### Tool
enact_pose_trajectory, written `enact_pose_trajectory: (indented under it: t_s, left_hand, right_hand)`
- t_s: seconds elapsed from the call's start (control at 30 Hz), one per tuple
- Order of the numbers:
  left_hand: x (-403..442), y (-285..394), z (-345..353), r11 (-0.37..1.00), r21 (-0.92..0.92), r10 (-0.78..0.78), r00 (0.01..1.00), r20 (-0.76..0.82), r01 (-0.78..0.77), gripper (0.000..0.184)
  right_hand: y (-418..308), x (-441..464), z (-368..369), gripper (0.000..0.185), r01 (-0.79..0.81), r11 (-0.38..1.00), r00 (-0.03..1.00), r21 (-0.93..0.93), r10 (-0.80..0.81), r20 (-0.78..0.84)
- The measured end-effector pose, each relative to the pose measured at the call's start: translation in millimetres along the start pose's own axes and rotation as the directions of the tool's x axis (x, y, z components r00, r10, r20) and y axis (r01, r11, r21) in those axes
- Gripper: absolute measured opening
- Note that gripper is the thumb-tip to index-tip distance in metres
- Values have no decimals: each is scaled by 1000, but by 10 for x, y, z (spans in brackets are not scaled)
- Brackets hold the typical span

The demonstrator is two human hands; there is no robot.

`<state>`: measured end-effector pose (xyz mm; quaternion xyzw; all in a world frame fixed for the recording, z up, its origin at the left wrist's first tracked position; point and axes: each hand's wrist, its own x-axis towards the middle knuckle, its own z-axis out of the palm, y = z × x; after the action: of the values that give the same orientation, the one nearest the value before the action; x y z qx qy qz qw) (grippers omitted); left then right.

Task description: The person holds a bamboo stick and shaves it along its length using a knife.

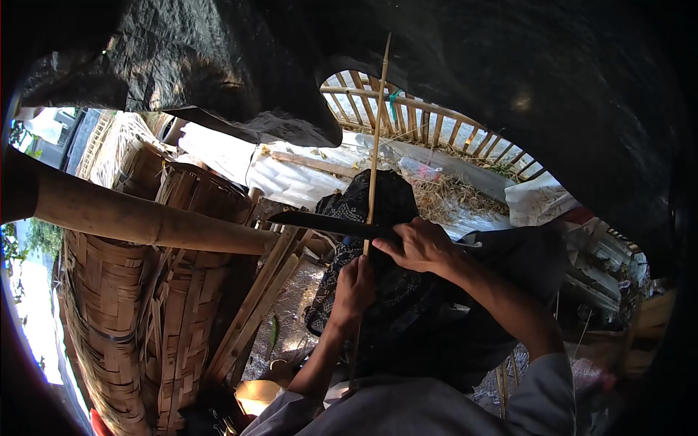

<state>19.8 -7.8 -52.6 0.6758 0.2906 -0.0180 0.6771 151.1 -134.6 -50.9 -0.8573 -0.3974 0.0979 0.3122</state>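
My left hand (354,289) is closed around the lower part of a long, thin bamboo strip (376,145), which points away from me and tapers at its far tip. My right hand (420,247) grips a large dark-bladed knife (320,221); its handle is mostly hidden by the fingers. The blade lies across the strip, just beyond my left hand, with its tip toward the left. Beneath both hands is a dark patterned cloth (352,211) over my lap. The strip's near end runs below my left hand and is hard to make out.
Tall woven bamboo baskets (109,320) stand at the left, beside a thick bamboo pole (138,218). Wooden slats (254,312) lean near my left arm. A black plastic sheet (509,87) hangs overhead. Farther off are a slatted bamboo fence (429,120) and dry straw (462,196).
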Motion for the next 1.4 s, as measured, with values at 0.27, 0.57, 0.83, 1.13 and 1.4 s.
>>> enact_pose_trajectory:
  t_s: [0.27,0.57,0.83,1.13,1.4]
  left_hand:
    - [-651,-252,-221,929,369,34,999,-20,-24,32]
    - [-356,48,-200,931,-296,-192,976,103,214,34]
    - [-48,184,-112,983,-175,68,996,51,-58,26]
    - [83,159,-101,1000,3,16,999,30,-16,28]
    - [65,164,30,984,-164,-63,996,59,72,35]
  right_hand:
    - [80,107,-65,64,-69,981,995,179,55,79]
    - [-120,-30,-132,60,-22,999,979,-35,29,202]
    - [-18,-76,-52,65,17,996,993,-92,-5,121]
    - [-56,-24,-150,65,25,997,999,-71,-22,45]
    - [-51,-49,-88,64,-56,997,968,-48,66,244]
